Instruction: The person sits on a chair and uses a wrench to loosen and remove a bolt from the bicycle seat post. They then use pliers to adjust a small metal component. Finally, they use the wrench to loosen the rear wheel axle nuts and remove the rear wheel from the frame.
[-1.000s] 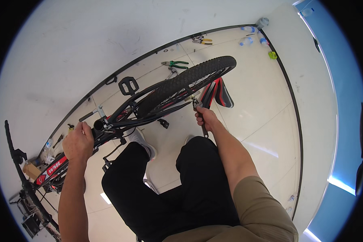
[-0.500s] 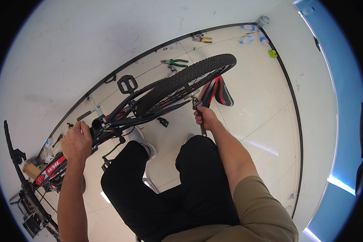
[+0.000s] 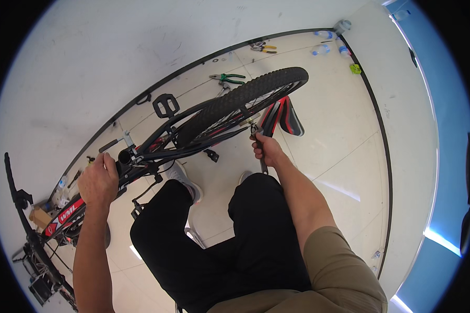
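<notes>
A black and red bicycle frame (image 3: 68,215) slants across the left and middle, with its knobby rear tyre (image 3: 256,86) toward the upper right. My left hand (image 3: 98,180) is closed around the frame tube, just below the open seat tube (image 3: 124,156). My right hand (image 3: 268,150) grips a dark adjustable wrench (image 3: 264,166), its jaws up at the rear wheel's axle. Whether the jaws touch the nut is too small to tell. Beside the tube opening sits a metal clamp with a dark handle (image 3: 109,145). One pedal (image 3: 166,105) sticks up near the wall.
A red and black saddle (image 3: 291,120) lies on the floor past the wheel. Green-handled pliers (image 3: 228,78), a hammer and yellow-handled pliers (image 3: 264,48) lie along the wall. Plastic bottles (image 3: 321,49) are in the far corner. The handlebar (image 3: 31,240) is at the left.
The view has shifted very slightly. Both hands keep their holds, and the wrench stays at the axle with little visible motion.
</notes>
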A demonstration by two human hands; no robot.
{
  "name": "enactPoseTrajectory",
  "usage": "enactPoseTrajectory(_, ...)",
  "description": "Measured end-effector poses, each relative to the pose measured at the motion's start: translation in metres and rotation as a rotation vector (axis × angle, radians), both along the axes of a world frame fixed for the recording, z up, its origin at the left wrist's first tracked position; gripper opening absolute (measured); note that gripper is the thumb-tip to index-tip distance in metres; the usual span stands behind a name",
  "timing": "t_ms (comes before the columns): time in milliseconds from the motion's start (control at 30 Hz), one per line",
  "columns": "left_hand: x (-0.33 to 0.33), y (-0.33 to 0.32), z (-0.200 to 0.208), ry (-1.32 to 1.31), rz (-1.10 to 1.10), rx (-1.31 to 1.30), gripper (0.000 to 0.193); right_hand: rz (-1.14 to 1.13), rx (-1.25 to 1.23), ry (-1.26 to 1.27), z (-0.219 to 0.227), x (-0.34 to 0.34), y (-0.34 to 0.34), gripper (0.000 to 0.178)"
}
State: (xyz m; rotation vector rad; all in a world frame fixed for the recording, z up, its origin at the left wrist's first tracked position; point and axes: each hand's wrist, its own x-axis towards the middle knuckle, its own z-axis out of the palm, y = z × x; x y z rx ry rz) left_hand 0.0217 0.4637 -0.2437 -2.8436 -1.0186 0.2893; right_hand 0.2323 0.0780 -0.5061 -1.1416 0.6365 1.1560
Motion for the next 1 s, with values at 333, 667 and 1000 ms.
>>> enactPoseTrajectory(333,-0.001,0.001,-0.002,-0.018,0.006,-0.008,0.039,0.005,0.036,0.019,-0.007,0.002,-0.005,0.028)
enactPoseTrajectory(667,-0.001,-0.001,-0.002,-0.065,-0.007,-0.019,0.041,0.038,-0.005,-0.076,-0.001,-0.002,0.000,0.027)
enactPoseTrajectory(1000,0.000,-0.002,-0.001,-0.039,0.000,0.008,0.039,0.054,0.016,0.005,0.004,0.003,0.002,0.020)
